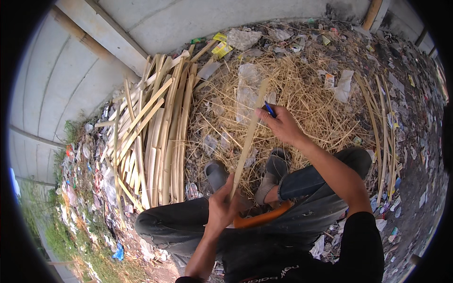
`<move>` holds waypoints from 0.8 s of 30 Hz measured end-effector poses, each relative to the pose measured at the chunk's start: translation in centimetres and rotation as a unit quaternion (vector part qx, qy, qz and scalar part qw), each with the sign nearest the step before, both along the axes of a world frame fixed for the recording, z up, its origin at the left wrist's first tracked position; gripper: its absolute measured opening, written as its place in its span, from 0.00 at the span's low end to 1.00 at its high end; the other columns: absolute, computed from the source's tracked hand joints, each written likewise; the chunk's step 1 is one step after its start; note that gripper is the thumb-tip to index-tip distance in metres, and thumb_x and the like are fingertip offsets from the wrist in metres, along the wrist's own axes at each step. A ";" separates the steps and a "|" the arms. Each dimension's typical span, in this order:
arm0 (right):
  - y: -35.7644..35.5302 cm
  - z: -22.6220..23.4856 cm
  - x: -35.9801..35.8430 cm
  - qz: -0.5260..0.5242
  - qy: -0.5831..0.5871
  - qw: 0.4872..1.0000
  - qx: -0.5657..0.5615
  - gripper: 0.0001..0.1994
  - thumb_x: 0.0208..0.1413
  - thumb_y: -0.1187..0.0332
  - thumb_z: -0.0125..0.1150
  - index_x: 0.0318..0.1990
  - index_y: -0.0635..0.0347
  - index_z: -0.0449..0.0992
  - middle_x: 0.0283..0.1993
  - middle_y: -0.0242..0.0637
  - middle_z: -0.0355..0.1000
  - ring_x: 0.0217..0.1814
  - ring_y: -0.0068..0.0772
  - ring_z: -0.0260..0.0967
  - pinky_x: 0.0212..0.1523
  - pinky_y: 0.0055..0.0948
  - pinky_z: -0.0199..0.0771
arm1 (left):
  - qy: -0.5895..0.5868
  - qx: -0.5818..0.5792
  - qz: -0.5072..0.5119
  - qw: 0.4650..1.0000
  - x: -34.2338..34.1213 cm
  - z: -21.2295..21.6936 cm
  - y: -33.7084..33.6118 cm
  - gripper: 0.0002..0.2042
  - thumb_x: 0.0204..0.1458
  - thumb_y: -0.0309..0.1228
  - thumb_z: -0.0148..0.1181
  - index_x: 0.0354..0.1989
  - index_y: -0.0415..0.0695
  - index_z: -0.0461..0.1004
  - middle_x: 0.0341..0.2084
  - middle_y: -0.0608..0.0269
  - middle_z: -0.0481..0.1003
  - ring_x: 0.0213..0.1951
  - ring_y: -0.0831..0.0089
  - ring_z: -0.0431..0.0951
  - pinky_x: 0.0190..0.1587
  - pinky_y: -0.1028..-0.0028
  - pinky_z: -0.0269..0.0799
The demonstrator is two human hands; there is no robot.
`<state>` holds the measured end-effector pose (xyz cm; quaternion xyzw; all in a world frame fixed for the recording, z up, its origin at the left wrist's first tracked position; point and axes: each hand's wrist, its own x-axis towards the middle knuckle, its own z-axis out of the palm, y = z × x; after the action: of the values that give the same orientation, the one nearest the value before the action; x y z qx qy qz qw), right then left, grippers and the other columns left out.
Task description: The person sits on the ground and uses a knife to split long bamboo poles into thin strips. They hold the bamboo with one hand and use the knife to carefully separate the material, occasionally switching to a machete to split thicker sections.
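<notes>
A long, flat, pale strip of bamboo slants across in front of me, its far end over the straw. My left hand is closed round its near end, by my lap. My right hand is closed farther up, with the thumb against the strip. A slim blue object sticks out of the right hand's fingers; its kind cannot be made out, as the rest is hidden in the hand. Pale shavings lie thickly beyond and around my feet.
A large pile of split bamboo strips lies at left, against a grey panel wall. Several thin strips lie at right. An orange curved thing shows under my legs. Plastic litter covers the ground around.
</notes>
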<state>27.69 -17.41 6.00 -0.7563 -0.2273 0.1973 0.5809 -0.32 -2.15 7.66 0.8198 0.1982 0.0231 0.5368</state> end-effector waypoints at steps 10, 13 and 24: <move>1.8 1.8 -9.6 0.185 -0.197 0.953 -0.134 0.33 0.65 0.37 0.53 0.35 0.66 0.80 0.15 0.42 0.68 0.20 0.46 0.72 0.23 0.44 0.70 | -0.033 0.105 0.051 0.993 1.9 0.6 0.1 0.27 0.59 0.22 0.60 0.70 0.38 0.67 0.22 0.64 0.72 0.27 0.84 0.72 0.30 0.75 0.71; 1.4 2.0 -11.2 0.211 -0.251 0.926 -0.187 0.36 0.66 0.35 0.49 0.34 0.67 0.80 0.14 0.45 0.69 0.21 0.52 0.76 0.23 0.48 0.73 | -0.045 0.139 0.048 0.988 2.0 0.3 0.4 0.28 0.57 0.22 0.61 0.69 0.39 0.68 0.21 0.59 0.73 0.25 0.80 0.74 0.29 0.72 0.71; 1.1 0.4 -9.6 0.199 -0.275 0.926 -0.166 0.32 0.69 0.39 0.46 0.33 0.61 0.79 0.16 0.45 0.71 0.20 0.52 0.74 0.23 0.48 0.73 | -0.050 0.210 0.011 0.976 1.6 -0.4 0.1 0.28 0.53 0.20 0.60 0.66 0.32 0.68 0.27 0.41 0.76 0.27 0.47 0.81 0.30 0.58 0.75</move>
<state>18.13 -16.33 6.36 -0.8056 -0.4883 0.1282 0.3101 1.31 -2.07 7.24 0.9099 0.1709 0.1112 0.3612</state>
